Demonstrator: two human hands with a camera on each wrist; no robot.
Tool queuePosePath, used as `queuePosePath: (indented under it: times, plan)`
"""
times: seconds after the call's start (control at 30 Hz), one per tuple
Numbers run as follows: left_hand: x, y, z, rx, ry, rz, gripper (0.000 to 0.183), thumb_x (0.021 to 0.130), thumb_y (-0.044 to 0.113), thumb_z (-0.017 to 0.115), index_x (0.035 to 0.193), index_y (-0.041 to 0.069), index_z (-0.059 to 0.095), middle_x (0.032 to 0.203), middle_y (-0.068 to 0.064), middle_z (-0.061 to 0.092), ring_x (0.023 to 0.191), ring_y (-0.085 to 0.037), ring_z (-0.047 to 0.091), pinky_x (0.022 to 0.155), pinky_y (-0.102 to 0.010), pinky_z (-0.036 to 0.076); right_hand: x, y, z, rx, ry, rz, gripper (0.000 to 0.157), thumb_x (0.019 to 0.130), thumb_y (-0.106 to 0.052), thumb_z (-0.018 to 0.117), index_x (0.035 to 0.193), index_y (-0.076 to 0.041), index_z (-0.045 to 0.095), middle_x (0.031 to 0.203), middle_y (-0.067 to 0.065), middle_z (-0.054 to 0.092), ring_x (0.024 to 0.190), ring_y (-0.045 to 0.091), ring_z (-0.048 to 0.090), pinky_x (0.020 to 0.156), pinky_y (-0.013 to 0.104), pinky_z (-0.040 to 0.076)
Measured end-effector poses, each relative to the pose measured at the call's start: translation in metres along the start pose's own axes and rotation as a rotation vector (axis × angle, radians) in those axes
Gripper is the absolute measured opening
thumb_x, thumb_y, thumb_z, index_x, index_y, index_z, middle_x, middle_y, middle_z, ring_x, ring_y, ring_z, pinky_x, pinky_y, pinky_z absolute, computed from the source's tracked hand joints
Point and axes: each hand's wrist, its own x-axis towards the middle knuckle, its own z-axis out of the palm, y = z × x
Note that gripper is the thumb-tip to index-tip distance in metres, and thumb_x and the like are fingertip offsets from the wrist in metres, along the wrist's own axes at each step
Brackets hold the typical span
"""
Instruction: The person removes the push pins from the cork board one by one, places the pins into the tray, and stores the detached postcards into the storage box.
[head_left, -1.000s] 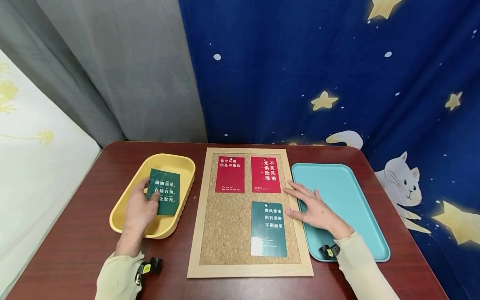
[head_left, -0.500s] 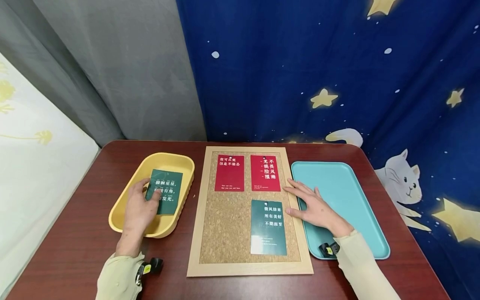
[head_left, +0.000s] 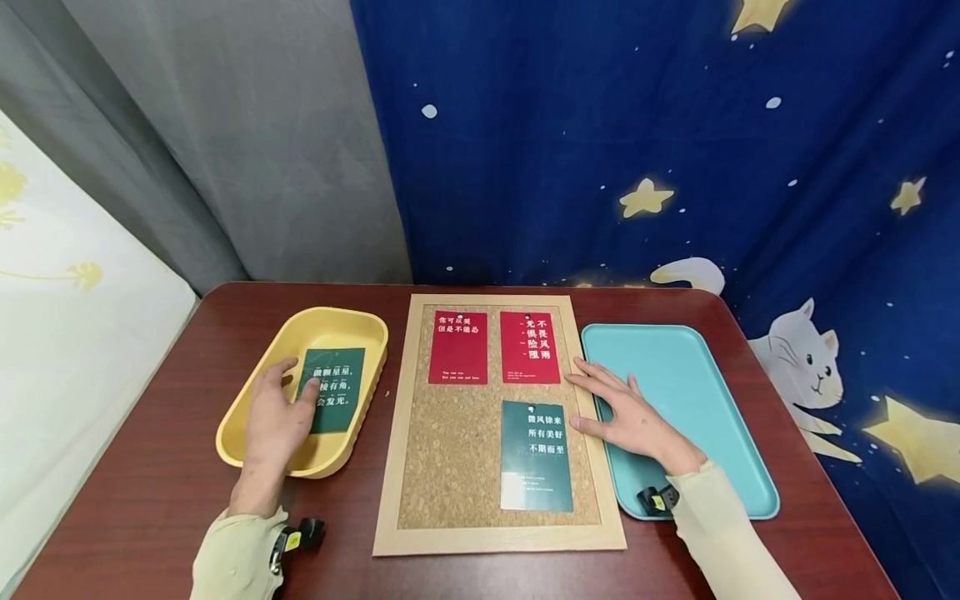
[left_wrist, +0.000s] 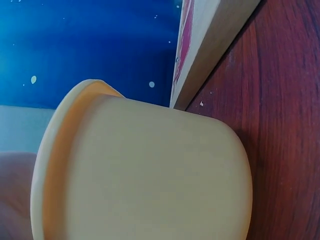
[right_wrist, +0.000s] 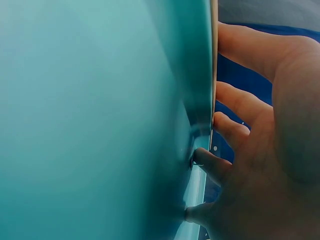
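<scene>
In the head view, my left hand (head_left: 276, 417) is inside the yellow basket (head_left: 232, 429), its fingers apart. A dark green card with white writing (head_left: 339, 412) lies in the basket; the thumb overlaps its left side, while the other fingers stand just left of its edge. My right hand (head_left: 626, 417) rests with spread fingers on the right frame of the corkboard (head_left: 450, 467) and across the tray's left edge. On the board are two red cards, one at left (head_left: 459, 354) and one at right (head_left: 528, 367), and a green card (head_left: 536, 483) below, each pinned at its top.
A turquoise tray (head_left: 697, 392) lies right of the board under the right forearm. The left wrist view shows mostly the basket's outer wall (left_wrist: 160, 170). Curtains hang behind the brown table (head_left: 150, 467).
The green card in the basket has shifted slightly toward me and lies lower. The left fingers have come away from its left edge. The right hand has stayed in place.
</scene>
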Motion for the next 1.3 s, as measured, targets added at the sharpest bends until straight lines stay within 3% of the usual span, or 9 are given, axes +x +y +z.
queuePosePath:
  times: [0.33, 0.6, 0.83, 0.97, 1.07, 1.17, 1.3]
  plan:
    - [-0.002, 0.004, -0.001, -0.004, 0.039, 0.006, 0.051, 0.104, 0.019, 0.057, 0.151, 0.002, 0.049, 0.153, -0.025, 0.049, 0.134, -0.041, 0.056, 0.105, -0.052, 0.044, -0.001, -0.002, -0.001, -0.005, 0.000, 0.003, 0.070, 0.092, -0.047, 0.077, 0.154, -0.022, 0.053, 0.171, 0.007, 0.034, 0.159, 0.043, 0.025, 0.118, 0.084, 0.004]
    - [-0.005, 0.010, 0.002, -0.038, 0.097, 0.066, 0.042, 0.103, 0.015, 0.059, 0.143, 0.003, 0.058, 0.142, -0.024, 0.059, 0.129, -0.041, 0.060, 0.092, -0.039, 0.043, 0.000, -0.001, -0.002, -0.006, -0.005, 0.007, 0.071, 0.092, -0.046, 0.077, 0.154, -0.022, 0.053, 0.171, 0.007, 0.034, 0.159, 0.041, 0.026, 0.119, 0.083, 0.005]
    - [-0.010, 0.016, 0.008, -0.090, 0.181, 0.175, 0.034, 0.101, 0.008, 0.060, 0.135, 0.002, 0.065, 0.130, -0.022, 0.064, 0.121, -0.038, 0.061, 0.102, -0.050, 0.050, 0.001, -0.002, -0.002, -0.003, -0.006, 0.008, 0.071, 0.091, -0.046, 0.078, 0.153, -0.021, 0.054, 0.171, 0.007, 0.034, 0.158, 0.040, 0.027, 0.119, 0.083, 0.005]
    - [-0.012, 0.019, 0.014, -0.116, 0.236, 0.259, 0.029, 0.100, 0.004, 0.061, 0.127, 0.001, 0.069, 0.120, -0.020, 0.068, 0.111, -0.033, 0.063, 0.094, -0.031, 0.049, 0.001, -0.002, -0.003, -0.006, -0.011, 0.008, 0.070, 0.092, -0.046, 0.078, 0.153, -0.021, 0.054, 0.171, 0.007, 0.034, 0.158, 0.040, 0.027, 0.119, 0.083, 0.006]
    - [-0.013, 0.022, 0.020, -0.106, 0.283, 0.335, 0.026, 0.098, 0.002, 0.062, 0.123, 0.001, 0.070, 0.113, -0.019, 0.070, 0.106, -0.032, 0.065, 0.089, -0.028, 0.045, 0.002, -0.002, -0.004, -0.012, -0.010, 0.007, 0.070, 0.092, -0.046, 0.077, 0.153, -0.021, 0.054, 0.171, 0.007, 0.033, 0.158, 0.039, 0.027, 0.119, 0.083, 0.006]
    - [-0.015, 0.025, 0.025, -0.086, 0.306, 0.387, 0.024, 0.098, 0.001, 0.063, 0.121, 0.002, 0.071, 0.108, -0.017, 0.070, 0.103, -0.033, 0.066, 0.090, -0.034, 0.046, 0.002, -0.002, -0.005, -0.021, -0.014, 0.005, 0.071, 0.092, -0.047, 0.077, 0.153, -0.022, 0.053, 0.171, 0.006, 0.033, 0.158, 0.038, 0.028, 0.119, 0.083, 0.007]
    - [-0.017, 0.028, 0.030, -0.083, 0.284, 0.413, 0.024, 0.098, 0.002, 0.064, 0.121, 0.004, 0.071, 0.106, -0.016, 0.070, 0.103, -0.033, 0.066, 0.091, -0.042, 0.048, 0.001, -0.002, -0.005, -0.029, -0.023, 0.010, 0.071, 0.092, -0.050, 0.076, 0.154, -0.023, 0.053, 0.171, 0.005, 0.033, 0.159, 0.037, 0.028, 0.119, 0.082, 0.008]
